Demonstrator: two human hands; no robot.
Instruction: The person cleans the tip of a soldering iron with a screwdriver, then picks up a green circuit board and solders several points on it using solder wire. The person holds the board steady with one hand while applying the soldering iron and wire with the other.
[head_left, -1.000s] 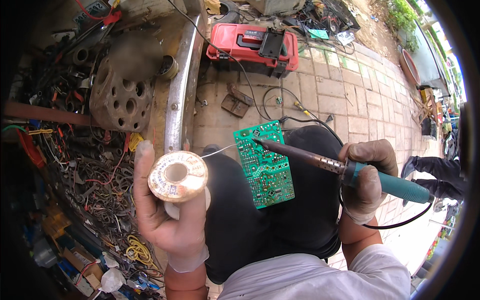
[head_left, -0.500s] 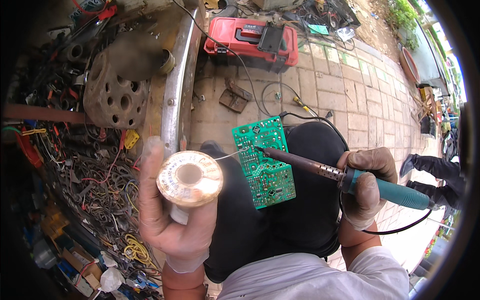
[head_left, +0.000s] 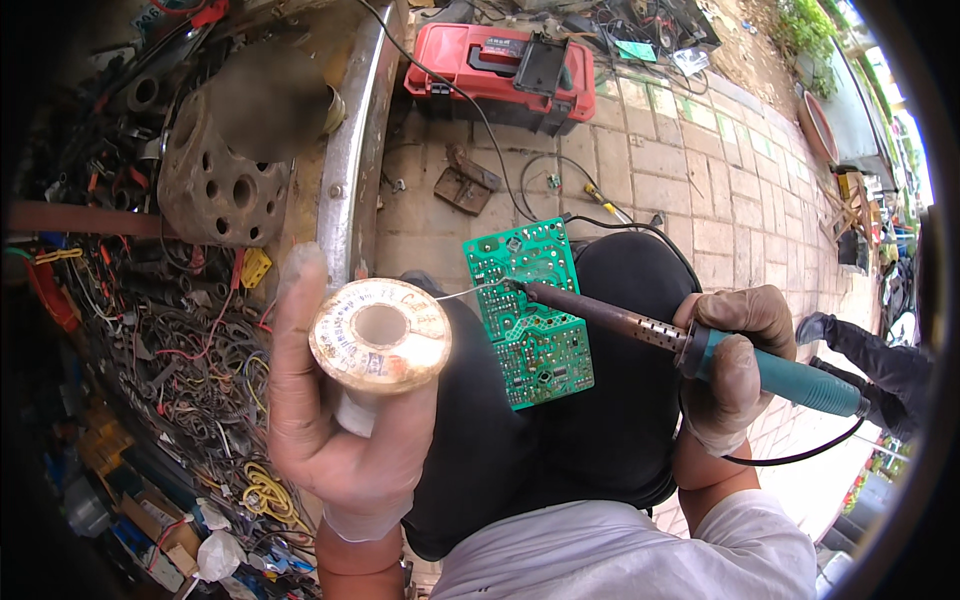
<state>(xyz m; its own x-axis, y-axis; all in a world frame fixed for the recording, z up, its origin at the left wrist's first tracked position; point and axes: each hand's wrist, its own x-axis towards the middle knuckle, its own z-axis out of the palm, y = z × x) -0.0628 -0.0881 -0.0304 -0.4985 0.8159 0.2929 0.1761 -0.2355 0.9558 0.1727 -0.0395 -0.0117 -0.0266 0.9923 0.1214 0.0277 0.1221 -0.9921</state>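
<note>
A green circuit board [head_left: 540, 350] rests across my dark-trousered knees, its soldered side facing up. My left hand [head_left: 330, 440], in a thin glove, grips a spool of solder wire [head_left: 425, 335] with the round label turned up. From the spool a thin solder strand [head_left: 470, 291] runs to the upper part of the board. My gloved right hand [head_left: 738, 365] is wrapped round the teal handle of a soldering iron [head_left: 790, 385]. The iron's dark tip meets the strand's end at the board; whether it touches the board itself I cannot tell.
A red toolbox [head_left: 500, 75] stands on the brick paving ahead. A rusty metal piece [head_left: 466, 182] and a black cable [head_left: 520, 205] lie nearer. Heaped wires and scrap [head_left: 200, 370] fill the left, beyond a metal edge [head_left: 350, 180]. Another person's legs [head_left: 865, 360] show at right.
The view has shifted slightly. The spool and my left hand sit a little differently, and the iron's tip and solder strand have moved slightly up the board. Both grips stay the same.
</note>
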